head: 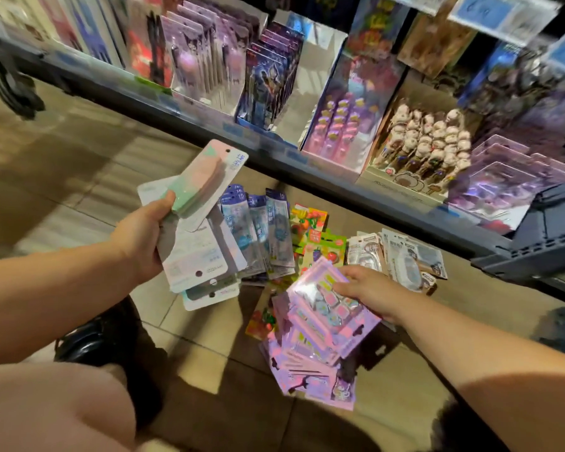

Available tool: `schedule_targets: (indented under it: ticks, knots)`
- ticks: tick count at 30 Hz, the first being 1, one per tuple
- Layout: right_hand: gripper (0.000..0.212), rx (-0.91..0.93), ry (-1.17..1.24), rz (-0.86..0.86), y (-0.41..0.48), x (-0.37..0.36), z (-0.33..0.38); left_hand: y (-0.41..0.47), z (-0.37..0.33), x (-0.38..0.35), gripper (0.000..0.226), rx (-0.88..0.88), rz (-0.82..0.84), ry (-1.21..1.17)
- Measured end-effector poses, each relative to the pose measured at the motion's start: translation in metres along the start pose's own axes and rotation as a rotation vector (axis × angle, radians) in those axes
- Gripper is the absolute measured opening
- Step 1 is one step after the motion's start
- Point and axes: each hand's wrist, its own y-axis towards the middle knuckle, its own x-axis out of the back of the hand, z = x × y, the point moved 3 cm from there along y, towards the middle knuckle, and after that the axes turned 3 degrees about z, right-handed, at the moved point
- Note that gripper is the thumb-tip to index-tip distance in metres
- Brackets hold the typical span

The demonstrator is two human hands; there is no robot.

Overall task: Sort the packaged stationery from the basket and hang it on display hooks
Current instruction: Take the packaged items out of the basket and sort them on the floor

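My left hand [142, 236] grips a fanned stack of white carded packs [194, 252]; the top one carries a pastel pink and green item [203, 187]. My right hand [369, 290] holds the top pink blister pack [327, 308] of a pink pile [310, 367] lying on the floor. Sorted piles lie between the hands: blue packs [261, 230], fruit-printed packs [310, 236], and beige packs [402, 256] to the right.
A low shelf edge [274, 151] runs diagonally above the piles, with display boxes of pens [421, 148] and carded goods [268, 73]. A dark blue crate [545, 236] stands at the right. My knee [46, 406] and a black shoe [88, 340] are at the lower left.
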Motion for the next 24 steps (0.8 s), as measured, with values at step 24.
schedule_targets:
  ticks: [24]
  knots:
    - [0.027, 0.203, 0.160, -0.201, -0.001, -0.010, 0.067, -0.008, 0.012, -0.010, 0.033, 0.144, 0.148, 0.026]
